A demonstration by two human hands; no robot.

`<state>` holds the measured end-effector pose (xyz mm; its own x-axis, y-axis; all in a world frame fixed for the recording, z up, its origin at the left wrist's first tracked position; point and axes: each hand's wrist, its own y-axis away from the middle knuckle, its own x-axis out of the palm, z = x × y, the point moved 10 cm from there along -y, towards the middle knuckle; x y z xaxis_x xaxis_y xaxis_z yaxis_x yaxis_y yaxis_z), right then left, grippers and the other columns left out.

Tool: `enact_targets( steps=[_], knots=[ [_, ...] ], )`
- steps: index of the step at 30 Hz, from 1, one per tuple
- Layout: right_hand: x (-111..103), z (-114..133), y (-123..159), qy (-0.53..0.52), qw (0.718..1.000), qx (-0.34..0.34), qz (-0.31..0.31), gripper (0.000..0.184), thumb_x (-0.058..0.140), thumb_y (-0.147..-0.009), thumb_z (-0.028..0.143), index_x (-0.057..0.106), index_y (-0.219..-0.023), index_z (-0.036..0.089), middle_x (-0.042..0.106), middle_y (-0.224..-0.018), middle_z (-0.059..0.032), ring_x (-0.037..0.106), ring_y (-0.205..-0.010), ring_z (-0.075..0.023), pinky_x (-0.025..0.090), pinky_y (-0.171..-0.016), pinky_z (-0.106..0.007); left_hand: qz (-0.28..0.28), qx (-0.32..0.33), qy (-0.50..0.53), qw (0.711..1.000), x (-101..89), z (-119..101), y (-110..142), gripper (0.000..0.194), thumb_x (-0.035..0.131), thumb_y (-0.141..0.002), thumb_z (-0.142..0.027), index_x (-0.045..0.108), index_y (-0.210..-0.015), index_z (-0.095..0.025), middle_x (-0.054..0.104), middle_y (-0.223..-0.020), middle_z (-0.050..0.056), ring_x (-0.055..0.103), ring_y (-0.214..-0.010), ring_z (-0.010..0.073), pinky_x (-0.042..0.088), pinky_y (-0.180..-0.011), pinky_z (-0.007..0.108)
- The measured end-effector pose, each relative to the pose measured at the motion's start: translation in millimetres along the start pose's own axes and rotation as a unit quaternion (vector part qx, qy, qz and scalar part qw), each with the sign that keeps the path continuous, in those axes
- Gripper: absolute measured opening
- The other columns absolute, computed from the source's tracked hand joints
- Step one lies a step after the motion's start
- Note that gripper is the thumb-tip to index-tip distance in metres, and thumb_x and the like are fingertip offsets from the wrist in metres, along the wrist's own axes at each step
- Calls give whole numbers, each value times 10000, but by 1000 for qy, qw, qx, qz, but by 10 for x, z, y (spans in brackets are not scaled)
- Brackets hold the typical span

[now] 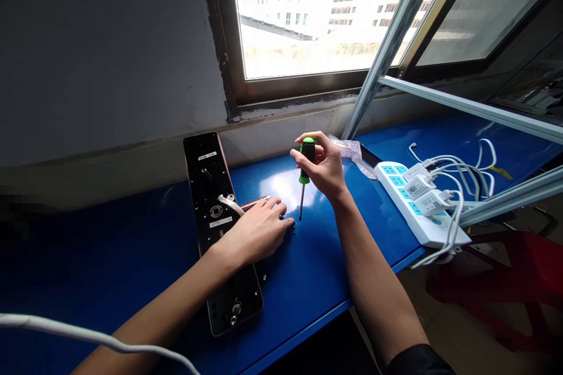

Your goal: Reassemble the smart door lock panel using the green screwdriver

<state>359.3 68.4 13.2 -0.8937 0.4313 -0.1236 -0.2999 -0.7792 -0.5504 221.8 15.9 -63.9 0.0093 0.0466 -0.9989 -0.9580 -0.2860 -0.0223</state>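
My right hand [325, 165] is wrapped round the green and black handle of a screwdriver [307, 159], its shaft pointing down and the tip just above or on the blue table. My left hand [258, 231] reaches across a long black panel [206, 184], palm down, fingers slightly bent and apart. Its fingertips are by small dark screws [294, 229] on the table. The panel lies flat with metal posts, a white label and a pale cable [231, 205] on it. A pinkish metal-edged part [256, 203] is partly hidden behind my left hand.
On the right a white power strip [413, 211] carries several plugged chargers and tangled white cables. A clear plastic bag [347, 147] lies near the wall. A metal frame [373, 70] slants before the window. A white cable [101, 337] crosses the lower left; a red stool [497, 281] stands below right.
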Motion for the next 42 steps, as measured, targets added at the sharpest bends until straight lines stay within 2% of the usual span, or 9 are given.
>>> enact_targets(
  steps=[5, 11, 21, 29, 35, 39, 42],
  knots=[
    [11, -5, 1, -3, 1000, 3, 4, 216, 767, -830, 331, 639, -984, 249, 541, -628, 81, 562, -540, -108, 463, -491, -220, 8, -8, -7, 1000, 1, 6, -8, 285, 499, -1029, -194, 739, -1181, -212, 670, -1064, 121, 605, -1048, 306, 504, -836, 428],
    [15, 5, 7, -2, 1000, 1, 6, 215, 770, -830, 320, 641, -985, 245, 544, -631, 81, 557, -534, -105, 463, -491, -221, -8, 4, 4, 1000, -35, -12, -7, 276, 487, -1043, -199, 748, -1131, -207, 665, -1078, 115, 605, -1064, 293, 502, -882, 425],
    [70, -26, 11, -4, 1000, 6, 22, 236, 783, -828, 363, 638, -976, 249, 548, -639, 79, 551, -528, -104, 466, -487, -222, -7, -2, -2, 1000, -39, -15, -4, 269, 524, -1025, -200, 751, -1169, -223, 668, -1031, 115, 599, -1013, 304, 487, -826, 424],
    [121, -54, 24, -7, 999, 10, 49, 306, 852, -765, 358, 632, -945, 247, 545, -632, 84, 552, -535, -105, 442, -475, -214, 0, -5, -9, 1000, -39, -22, 1, 273, 530, -1023, -197, 756, -1175, -209, 677, -1029, 119, 604, -1021, 309, 490, -845, 432],
    [43, 7, 7, -15, 1000, -3, 20, 240, 815, -788, 311, 634, -928, 238, 545, -626, 87, 534, -510, -94, 438, -472, -215, 0, -4, 3, 1000, -46, -17, -7, 256, 550, -1023, -202, 752, -1180, -213, 686, -1069, 113, 617, -1057, 301, 503, -869, 432],
    [-17, 46, 2, -28, 1000, -9, -6, 243, 806, -796, 326, 625, -938, 243, 562, -621, 84, 581, -524, -110, 457, -469, -218, -34, -12, 27, 999, -101, 5, -20, 200, 669, -999, -297, 763, -1141, -191, 709, -1101, 112, 625, -1130, 297, 512, -853, 404],
    [-62, 63, 0, -42, 999, -14, -27, 266, 803, -807, 357, 609, -954, 250, 583, -634, 79, 628, -560, -126, 486, -490, -225, -56, -12, 36, 998, -151, 8, -29, 184, 724, -974, -336, 788, -1042, -177, 742, -1036, 99, 644, -1110, 292, 511, -831, 399]
  ],
)
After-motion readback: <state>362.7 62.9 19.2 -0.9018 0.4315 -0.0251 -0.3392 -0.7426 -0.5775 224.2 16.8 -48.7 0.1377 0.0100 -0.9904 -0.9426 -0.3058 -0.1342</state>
